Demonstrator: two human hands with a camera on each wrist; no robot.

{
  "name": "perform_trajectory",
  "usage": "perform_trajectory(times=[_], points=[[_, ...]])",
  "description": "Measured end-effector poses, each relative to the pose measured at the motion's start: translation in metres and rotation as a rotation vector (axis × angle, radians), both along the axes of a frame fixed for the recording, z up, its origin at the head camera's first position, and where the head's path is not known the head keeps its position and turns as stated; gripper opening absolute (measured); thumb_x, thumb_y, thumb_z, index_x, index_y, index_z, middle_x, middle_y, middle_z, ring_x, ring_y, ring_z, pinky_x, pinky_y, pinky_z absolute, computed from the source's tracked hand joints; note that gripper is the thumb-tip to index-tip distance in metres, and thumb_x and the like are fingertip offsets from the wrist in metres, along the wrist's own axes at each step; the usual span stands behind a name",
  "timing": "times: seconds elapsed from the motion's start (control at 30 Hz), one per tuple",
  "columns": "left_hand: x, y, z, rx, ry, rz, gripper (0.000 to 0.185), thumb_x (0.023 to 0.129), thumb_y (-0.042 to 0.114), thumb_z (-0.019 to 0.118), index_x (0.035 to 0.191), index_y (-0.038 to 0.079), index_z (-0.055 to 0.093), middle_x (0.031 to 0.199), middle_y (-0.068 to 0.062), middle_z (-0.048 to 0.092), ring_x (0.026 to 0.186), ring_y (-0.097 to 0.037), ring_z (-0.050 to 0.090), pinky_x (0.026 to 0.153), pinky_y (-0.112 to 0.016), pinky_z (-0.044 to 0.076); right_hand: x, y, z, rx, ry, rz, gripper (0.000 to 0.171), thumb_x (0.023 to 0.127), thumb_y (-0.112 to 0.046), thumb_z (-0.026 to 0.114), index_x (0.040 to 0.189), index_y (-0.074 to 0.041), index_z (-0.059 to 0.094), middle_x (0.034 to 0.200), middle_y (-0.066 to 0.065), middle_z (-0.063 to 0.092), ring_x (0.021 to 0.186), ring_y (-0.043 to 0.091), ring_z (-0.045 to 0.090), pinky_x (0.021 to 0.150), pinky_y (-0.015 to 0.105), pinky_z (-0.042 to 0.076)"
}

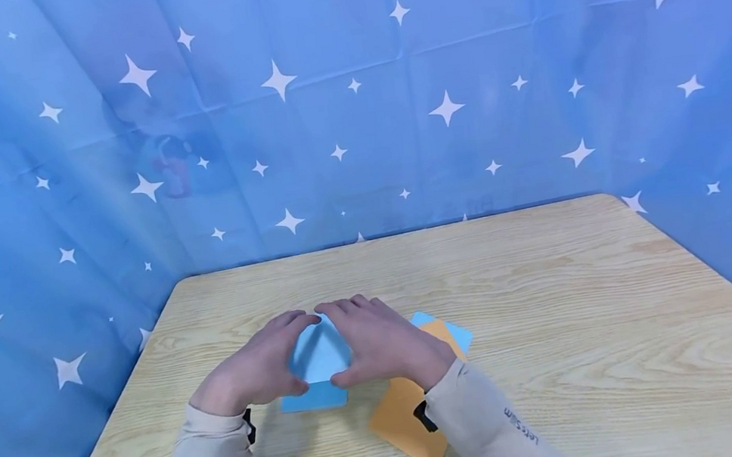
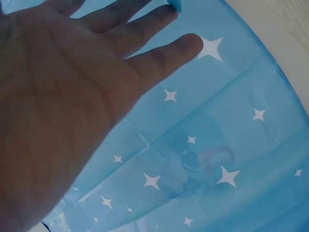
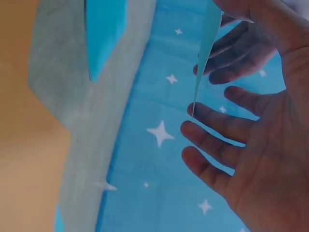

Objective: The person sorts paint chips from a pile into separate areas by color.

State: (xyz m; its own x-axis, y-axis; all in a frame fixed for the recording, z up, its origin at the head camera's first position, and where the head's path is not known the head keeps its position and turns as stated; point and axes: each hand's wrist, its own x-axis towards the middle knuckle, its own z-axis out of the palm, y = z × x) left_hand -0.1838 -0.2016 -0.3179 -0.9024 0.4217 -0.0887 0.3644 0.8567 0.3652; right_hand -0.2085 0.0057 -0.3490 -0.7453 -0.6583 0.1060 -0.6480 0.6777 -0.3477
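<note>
- The light blue sheet (image 1: 331, 348) is raised over the desk (image 1: 588, 308), between the two hands; in the right wrist view it shows almost edge-on.
- At its left side is the left hand (image 1: 256, 368), thumb and fingers parted in a wide curve and holding that side of the sheet; the little finger stretches out free in the left wrist view.
- At its right side the right hand (image 1: 382, 337) holds it likewise, thumb apart from spread fingers, some tips meeting the sheet.
- A deeper blue piece (image 1: 314, 398) shows at the sheet's near edge; whether the two are joined, I cannot tell.
- Right of the sheet, orange paper (image 1: 407, 425) lies on the desk, partly hidden by the right wrist, so whether it is one piece or two is unclear.
- Farther right of the sheet, a blue card (image 1: 463, 335) lies partly under the orange.
- Beyond the sheet hangs a blue curtain (image 1: 380, 120) with white stars.
</note>
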Motion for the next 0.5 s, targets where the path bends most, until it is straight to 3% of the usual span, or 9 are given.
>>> perform_trajectory(times=[0.17, 0.4, 0.5], points=[[0.000, -0.002, -0.009, -0.047, -0.031, 0.037, 0.085, 0.066, -0.005, 0.086, 0.143, 0.008, 0.052, 0.149, -0.015, 0.049, 0.128, -0.038, 0.049, 0.094, -0.055, 0.051, 0.001, -0.014, -0.011, 0.068, 0.019, -0.032, 0.090, 0.084, -0.054, 0.077, 0.156, -0.016, 0.038, 0.151, 0.001, 0.051, 0.131, 0.025, 0.049, 0.108, 0.047, 0.043], [-0.005, -0.001, -0.022, -0.115, -0.076, 0.036, 0.086, 0.065, -0.006, 0.085, 0.143, 0.006, 0.051, 0.143, -0.015, 0.051, 0.126, -0.038, 0.049, 0.103, -0.060, 0.042, 0.002, -0.026, -0.024, 0.134, 0.042, -0.047, 0.088, 0.084, -0.055, 0.077, 0.154, -0.017, 0.041, 0.145, 0.001, 0.056, 0.127, 0.024, 0.054, 0.106, 0.046, 0.046], [-0.008, -0.001, -0.028, -0.120, -0.082, 0.029, 0.087, 0.064, -0.007, 0.085, 0.143, 0.004, 0.051, 0.142, -0.016, 0.051, 0.123, -0.038, 0.050, 0.101, -0.059, 0.044, 0.003, -0.029, -0.030, 0.149, 0.032, -0.060, 0.087, 0.084, -0.054, 0.078, 0.154, -0.016, 0.041, 0.143, 0.001, 0.057, 0.126, 0.024, 0.055, 0.105, 0.045, 0.047]])
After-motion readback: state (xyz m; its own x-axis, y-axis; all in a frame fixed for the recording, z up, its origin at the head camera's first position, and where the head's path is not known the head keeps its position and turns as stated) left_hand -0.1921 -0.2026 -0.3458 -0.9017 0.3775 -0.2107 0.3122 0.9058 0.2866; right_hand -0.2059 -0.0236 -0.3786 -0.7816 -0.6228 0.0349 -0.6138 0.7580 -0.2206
